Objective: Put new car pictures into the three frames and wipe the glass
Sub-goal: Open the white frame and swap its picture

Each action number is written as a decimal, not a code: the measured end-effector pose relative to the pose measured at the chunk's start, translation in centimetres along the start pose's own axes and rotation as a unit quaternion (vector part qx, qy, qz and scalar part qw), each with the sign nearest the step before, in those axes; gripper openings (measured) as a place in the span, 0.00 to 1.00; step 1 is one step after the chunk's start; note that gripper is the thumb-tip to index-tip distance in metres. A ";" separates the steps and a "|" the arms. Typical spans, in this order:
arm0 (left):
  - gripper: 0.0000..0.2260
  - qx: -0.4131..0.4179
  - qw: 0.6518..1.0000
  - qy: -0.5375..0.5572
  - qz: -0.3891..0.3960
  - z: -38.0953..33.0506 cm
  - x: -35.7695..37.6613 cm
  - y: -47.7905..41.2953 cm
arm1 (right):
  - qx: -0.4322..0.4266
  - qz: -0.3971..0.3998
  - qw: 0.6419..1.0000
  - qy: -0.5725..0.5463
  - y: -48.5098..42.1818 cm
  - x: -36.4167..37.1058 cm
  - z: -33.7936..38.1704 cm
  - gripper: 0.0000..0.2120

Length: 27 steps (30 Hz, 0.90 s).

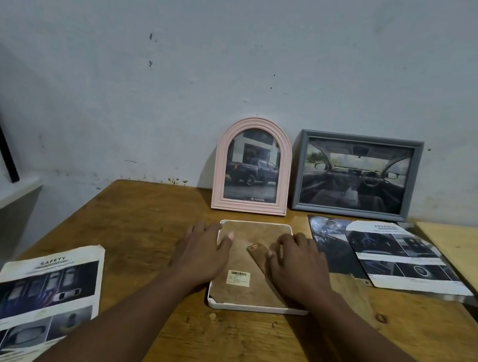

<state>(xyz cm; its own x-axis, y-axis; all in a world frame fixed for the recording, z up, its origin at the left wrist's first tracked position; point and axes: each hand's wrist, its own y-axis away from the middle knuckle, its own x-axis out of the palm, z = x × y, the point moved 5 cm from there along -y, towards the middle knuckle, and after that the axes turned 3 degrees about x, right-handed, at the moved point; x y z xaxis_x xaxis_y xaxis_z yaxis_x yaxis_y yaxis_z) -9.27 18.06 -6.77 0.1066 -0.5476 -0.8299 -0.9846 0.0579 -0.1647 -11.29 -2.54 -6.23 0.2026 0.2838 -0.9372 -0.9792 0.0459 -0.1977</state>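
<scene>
White frame lies face down at the centre of the wooden table, near the front of the two standing frames. Brown backing board faces up, scuffed. It carries a small barcode sticker, print too small to read. Frame has rounded corners and a thin white rim. The stand leg lies diagonally across the backing.

Left hand lies flat over the frame's left rim, fingers fairly straight, thumb tip on the backing, gripping nothing. Right hand is on the right half of the backing, fingers bent, tips on the top end of the stand leg. Can't tell if they pinch it or just press.

Behind, leaning on the wall:
- pink arched frame, dark pickup photo, "TOYOTA" logo at the bottom
- grey frame, landscape, car interior photo, just right of the pink one

Loose sheets on the table:
- front left, brochure page headed "SAFETY", well apart from the frame
- right, page headed "ADVANC…", rest of the word unclear, overlapping a dark sheet that sits just beside the right hand
</scene>
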 end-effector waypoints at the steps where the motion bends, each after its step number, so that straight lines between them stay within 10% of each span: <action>1: 0.25 0.007 1.000 0.003 -0.005 -0.1 0.3 -0.2 | -0.005 0.007 1.000 0.000 -0.6 0.0 0.1 0.23; 27: 0.35 0.033 0.997 -0.018 0.071 -0.7 2.9 -0.9 | 0.133 0.007 0.990 -0.053 -8.5 2.1 0.6 0.33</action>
<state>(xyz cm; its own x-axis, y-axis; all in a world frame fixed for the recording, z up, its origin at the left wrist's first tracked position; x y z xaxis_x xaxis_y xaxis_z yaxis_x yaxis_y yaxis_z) -8.20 15.87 -8.65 -0.0269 -0.4999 -0.8656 -0.9791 0.1876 -0.0779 -2.53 -1.75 -6.32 0.2000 0.3854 -0.9008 -0.9535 0.2880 -0.0885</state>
